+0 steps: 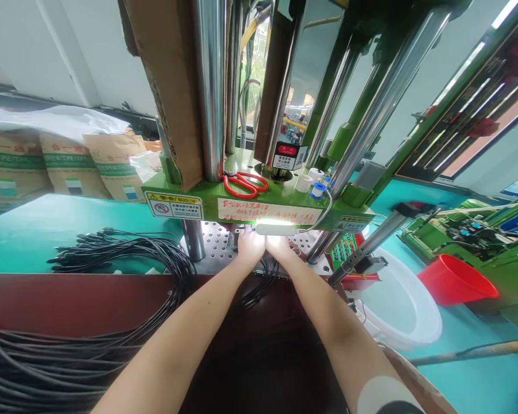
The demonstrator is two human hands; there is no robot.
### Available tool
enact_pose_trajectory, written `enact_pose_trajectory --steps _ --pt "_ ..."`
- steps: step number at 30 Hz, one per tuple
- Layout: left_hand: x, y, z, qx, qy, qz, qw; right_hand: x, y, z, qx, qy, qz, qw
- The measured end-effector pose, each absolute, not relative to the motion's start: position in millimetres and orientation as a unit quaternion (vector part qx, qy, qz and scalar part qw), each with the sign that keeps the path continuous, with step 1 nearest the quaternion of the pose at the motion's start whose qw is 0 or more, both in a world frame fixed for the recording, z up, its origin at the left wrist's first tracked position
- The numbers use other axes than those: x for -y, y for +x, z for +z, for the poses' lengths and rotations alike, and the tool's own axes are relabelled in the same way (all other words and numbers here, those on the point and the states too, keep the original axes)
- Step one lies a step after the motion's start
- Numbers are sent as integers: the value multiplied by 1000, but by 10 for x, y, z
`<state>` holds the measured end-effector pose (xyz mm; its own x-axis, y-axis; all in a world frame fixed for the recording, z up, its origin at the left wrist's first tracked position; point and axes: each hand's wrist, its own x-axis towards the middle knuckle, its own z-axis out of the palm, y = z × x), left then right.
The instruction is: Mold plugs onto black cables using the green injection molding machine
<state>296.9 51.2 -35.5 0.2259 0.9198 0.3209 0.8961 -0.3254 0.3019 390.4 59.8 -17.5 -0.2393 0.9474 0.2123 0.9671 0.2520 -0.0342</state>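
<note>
Both my arms reach forward under the green plate [190, 187] of an upright press. My left hand [250, 248] and my right hand [278, 246] are side by side above the perforated metal bed [216, 244]. A lit white lamp bar [276, 229] and its glare cover their fingers, so what they hold, if anything, is hidden. Just below and between my hands, a small bunch of black cables [261, 287] hangs over the bed's front edge. It cannot be seen whether my fingers touch these cables.
A large bundle of black cables [125, 250] lies at left, spilling over the dark red table [69, 293]. Red-handled scissors [246, 184] rest on the plate between steel columns. At right are a green control panel [344, 250], a white tub [418, 322] and a red bucket [455, 282].
</note>
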Motion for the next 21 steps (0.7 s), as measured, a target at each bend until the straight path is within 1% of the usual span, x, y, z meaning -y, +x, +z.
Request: enact_pose_trajectory --steps 5,9,13,21 --pt "-489 2886 -278 -562 797 224 0 -485 4130 -141 797 -594 -55 93" --pt "-484 2732 -245 -489 846 212 -1 -367 4384 -134 827 -555 -44 73" --pt "-540 2643 -227 -416 891 181 33 -328 4474 -134 845 -531 -33 53" --pt "-660 2660 -233 -439 880 161 84 -446 4473 -264 841 -539 -12 48"
